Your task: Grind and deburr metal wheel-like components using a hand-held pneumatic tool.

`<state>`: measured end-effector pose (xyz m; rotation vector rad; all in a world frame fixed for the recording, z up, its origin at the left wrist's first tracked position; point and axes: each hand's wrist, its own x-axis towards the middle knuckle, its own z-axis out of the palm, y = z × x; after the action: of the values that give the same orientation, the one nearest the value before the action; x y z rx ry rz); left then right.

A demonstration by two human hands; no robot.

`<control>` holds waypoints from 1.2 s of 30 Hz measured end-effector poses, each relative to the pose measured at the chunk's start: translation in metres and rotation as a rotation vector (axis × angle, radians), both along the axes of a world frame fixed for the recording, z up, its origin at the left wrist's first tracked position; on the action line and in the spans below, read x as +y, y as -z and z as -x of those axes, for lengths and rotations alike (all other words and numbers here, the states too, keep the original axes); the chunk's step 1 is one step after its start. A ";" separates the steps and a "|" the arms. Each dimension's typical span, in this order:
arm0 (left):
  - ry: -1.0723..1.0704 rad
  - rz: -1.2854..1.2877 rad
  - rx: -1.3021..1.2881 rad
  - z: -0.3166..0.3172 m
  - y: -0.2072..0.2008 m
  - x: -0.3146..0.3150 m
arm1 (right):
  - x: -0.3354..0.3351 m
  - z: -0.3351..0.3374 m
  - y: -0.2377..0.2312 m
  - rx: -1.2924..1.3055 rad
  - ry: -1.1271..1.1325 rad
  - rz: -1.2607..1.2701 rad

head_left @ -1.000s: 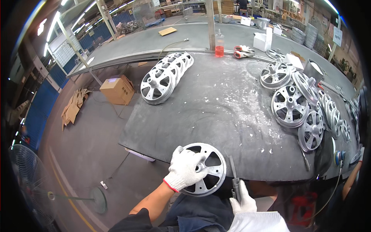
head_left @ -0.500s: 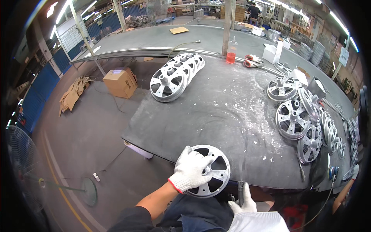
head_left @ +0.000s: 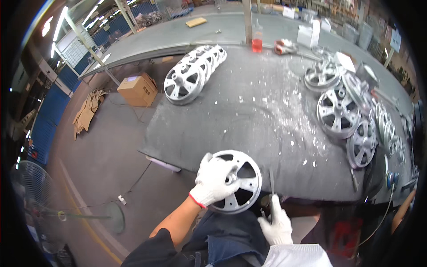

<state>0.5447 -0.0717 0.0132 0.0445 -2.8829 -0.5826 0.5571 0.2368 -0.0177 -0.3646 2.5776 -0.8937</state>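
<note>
My left hand (head_left: 215, 180), in a white knit glove with a red cuff, grips a silver spoked metal wheel (head_left: 249, 183) near its hub. The wheel stands tilted at the table's near edge, and the glove covers its left part. Just right of the wheel, my right hand (head_left: 278, 224), also gloved, is closed round the dark handle of a file (head_left: 272, 181). Its slim grey blade points away from me and is apart from the wheel.
A row of overlapping wheels (head_left: 183, 84) stands at the table's far left. More wheels (head_left: 338, 113) are heaped at the right. Pale chips dot the dark tabletop (head_left: 200, 129). A bottle of red liquid (head_left: 257, 43) stands at the back. A cardboard box (head_left: 137, 91) and a fan (head_left: 38, 184) are on the left.
The view has shifted, so the table and wheels sit higher in the picture. The file's blade shows more plainly now. Both hands keep their holds.
</note>
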 end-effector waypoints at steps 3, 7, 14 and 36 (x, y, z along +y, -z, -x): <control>0.031 0.024 0.043 0.011 -0.004 0.003 | -0.002 0.001 0.005 0.113 0.011 0.063; -0.001 -0.041 0.095 0.010 -0.008 -0.001 | -0.010 0.013 -0.007 0.061 0.006 0.094; 0.041 -0.062 -0.009 0.005 -0.005 0.005 | 0.006 0.000 0.003 0.040 0.076 0.145; 0.022 -0.078 -0.040 0.002 -0.004 -0.003 | -0.003 0.005 -0.020 0.082 -0.092 0.077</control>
<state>0.5431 -0.0750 0.0171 0.0369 -2.9014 -0.7061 0.5523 0.2340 0.0021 -0.5473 2.5819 -0.9653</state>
